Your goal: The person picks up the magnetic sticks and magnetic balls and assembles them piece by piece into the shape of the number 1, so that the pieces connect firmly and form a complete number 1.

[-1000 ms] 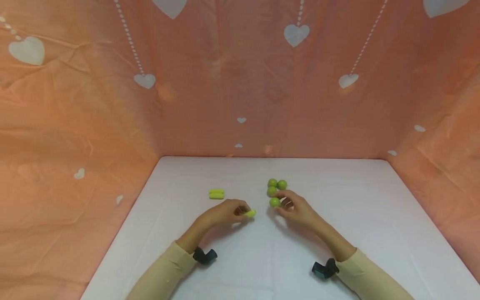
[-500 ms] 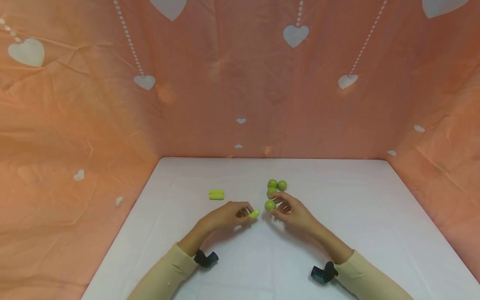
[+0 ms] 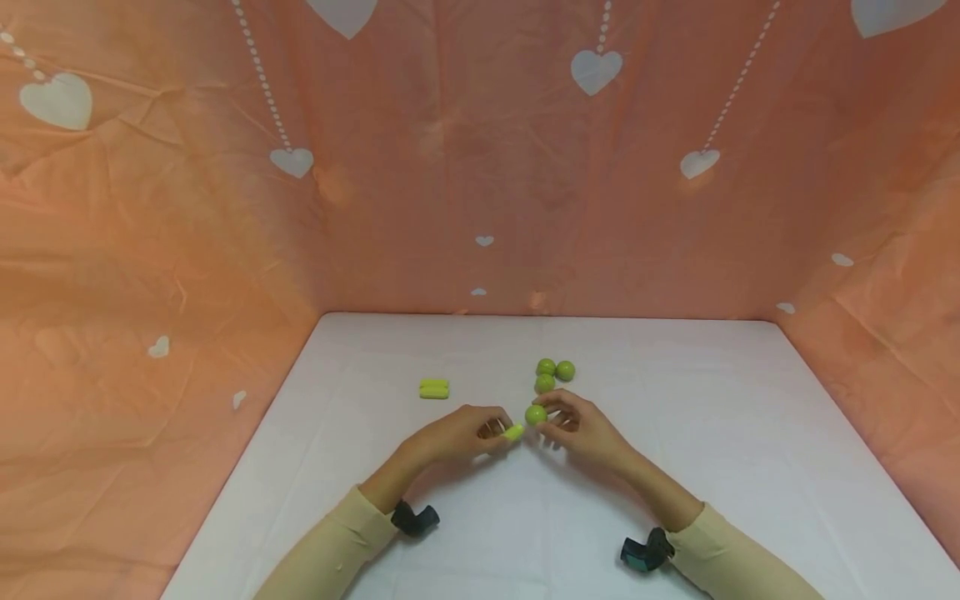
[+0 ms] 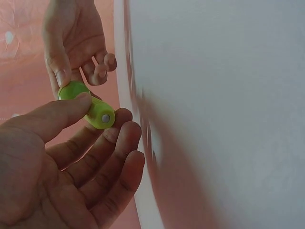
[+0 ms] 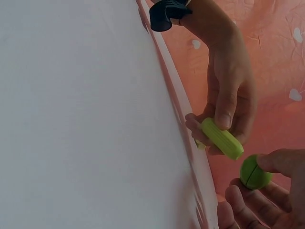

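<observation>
My left hand (image 3: 467, 432) pinches a short yellow-green magnetic rod (image 5: 222, 138) between thumb and fingers. A round silver tip shows in the rod's end in the left wrist view. Facing it, my right hand (image 3: 594, 432) holds a glossy green ball (image 5: 255, 172) with a dark seam by thumb and fingertips. Rod and ball are held close together above the table, a narrow gap between them in the right wrist view. Behind the right hand, three more green balls (image 3: 545, 383) lie in a cluster. Two matching rods (image 3: 434, 389) lie side by side beyond the left hand.
The white-covered table (image 3: 675, 392) runs back to an orange cloth backdrop (image 3: 525, 192) printed with pale hearts, which also hangs at both sides. Dark camera mounts (image 3: 415, 520) sit at both wrists, by the beige sleeves (image 3: 330, 542).
My right hand has brought its ball left and a little nearer to me, away from the cluster. My left hand has moved slightly right with the rod, narrowing the gap.
</observation>
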Demonstrator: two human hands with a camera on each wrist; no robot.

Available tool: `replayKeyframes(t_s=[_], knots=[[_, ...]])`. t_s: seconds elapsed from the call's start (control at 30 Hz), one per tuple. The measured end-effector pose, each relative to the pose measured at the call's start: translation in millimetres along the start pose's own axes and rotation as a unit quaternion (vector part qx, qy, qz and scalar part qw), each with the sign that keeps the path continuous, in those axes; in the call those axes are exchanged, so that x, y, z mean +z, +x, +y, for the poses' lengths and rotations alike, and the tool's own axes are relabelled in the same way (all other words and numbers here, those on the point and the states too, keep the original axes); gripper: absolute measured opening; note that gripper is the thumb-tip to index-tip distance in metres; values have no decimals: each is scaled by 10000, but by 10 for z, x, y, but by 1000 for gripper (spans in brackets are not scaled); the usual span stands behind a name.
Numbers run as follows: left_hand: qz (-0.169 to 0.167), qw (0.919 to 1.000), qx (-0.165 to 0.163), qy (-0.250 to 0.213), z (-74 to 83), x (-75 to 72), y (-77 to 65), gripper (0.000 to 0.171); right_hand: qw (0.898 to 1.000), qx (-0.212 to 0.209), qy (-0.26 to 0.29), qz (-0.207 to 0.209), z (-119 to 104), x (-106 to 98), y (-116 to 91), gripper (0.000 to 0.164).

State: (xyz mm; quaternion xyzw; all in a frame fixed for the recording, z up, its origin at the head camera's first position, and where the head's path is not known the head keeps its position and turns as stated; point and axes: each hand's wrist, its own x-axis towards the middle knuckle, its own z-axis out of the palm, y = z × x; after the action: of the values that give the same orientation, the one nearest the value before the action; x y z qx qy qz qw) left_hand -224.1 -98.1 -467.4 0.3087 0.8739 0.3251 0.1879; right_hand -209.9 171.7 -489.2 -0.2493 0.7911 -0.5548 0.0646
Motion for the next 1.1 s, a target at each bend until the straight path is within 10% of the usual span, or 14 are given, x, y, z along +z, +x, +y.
replayKeyframes(t_s=[1.1], knots=[[63,9998,15,-179,35,53,-10,19,9997,31,157,-192,91,25,-11,36]])
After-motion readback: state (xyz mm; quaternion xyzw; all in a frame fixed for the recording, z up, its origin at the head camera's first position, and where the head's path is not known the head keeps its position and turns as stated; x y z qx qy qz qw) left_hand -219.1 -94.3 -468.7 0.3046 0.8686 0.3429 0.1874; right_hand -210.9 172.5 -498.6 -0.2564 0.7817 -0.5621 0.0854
